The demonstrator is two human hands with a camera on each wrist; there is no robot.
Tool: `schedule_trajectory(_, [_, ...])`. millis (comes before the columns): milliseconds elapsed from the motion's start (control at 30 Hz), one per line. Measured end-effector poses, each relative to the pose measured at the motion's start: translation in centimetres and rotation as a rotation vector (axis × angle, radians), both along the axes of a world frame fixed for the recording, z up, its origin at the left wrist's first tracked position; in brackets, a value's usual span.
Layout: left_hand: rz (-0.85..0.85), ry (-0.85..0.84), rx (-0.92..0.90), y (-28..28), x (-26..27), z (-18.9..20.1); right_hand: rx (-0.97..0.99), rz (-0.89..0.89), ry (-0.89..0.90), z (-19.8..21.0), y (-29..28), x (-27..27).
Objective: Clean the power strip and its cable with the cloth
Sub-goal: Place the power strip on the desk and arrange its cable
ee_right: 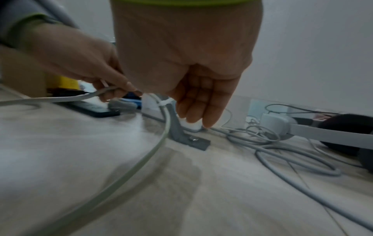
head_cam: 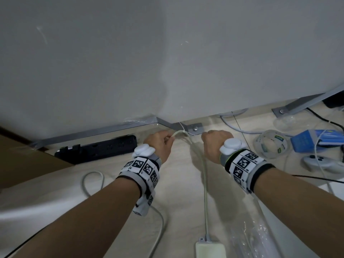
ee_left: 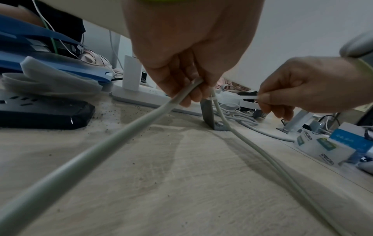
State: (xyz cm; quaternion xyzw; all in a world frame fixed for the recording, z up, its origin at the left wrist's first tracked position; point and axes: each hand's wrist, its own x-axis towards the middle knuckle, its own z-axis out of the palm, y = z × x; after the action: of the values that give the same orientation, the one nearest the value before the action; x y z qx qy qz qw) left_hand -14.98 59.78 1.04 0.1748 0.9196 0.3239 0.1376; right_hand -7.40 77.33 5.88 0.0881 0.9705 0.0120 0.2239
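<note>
Where the pale wooden floor (head_cam: pixel 186 183) meets the grey metal bracket (ee_left: pixel 209 115): left hand (head_cam: pixel 160 146) fingers clamped on thin pale-grey cable (ee_left: pixel 113 137), right hand (ee_left: pixel 302 91) pinching white zip tie (ee_left: pixel 249 97); white power strip (head_cam: pixel 210 250) at near edge.

The clear tape roll (ee_left: pixel 315 149) at the right of the floor has the word "deli" on it. In the left wrist view the word shows in grey letters on the white side of the roll, and again in small white letters on the green stickers. It is turned sideways. In the head view the stickers are too small to read. The wrist bands (head_cam: pixel 243 164) have black and white square codes with tiny marks that cannot be read.
</note>
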Motion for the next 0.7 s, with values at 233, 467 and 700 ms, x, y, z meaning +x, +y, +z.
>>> schedule_trajectory(233, [-0.107, 0.06, 0.011, -2.5, 1.6, 0.8, -0.08, -0.06, -0.045, -1.6, -4.5, 2.3])
schedule_trajectory(467, [-0.128, 0.196, -0.165, -10.3, 3.9, -0.2, -0.363, 0.226, -0.062, -4.1, -12.8, 8.6])
schedule_trajectory(700, [-0.094, 0.035, -0.403, -19.6, 7.5, -0.3, -0.321, 0.724, -0.187, -6.1, -19.1, 12.3])
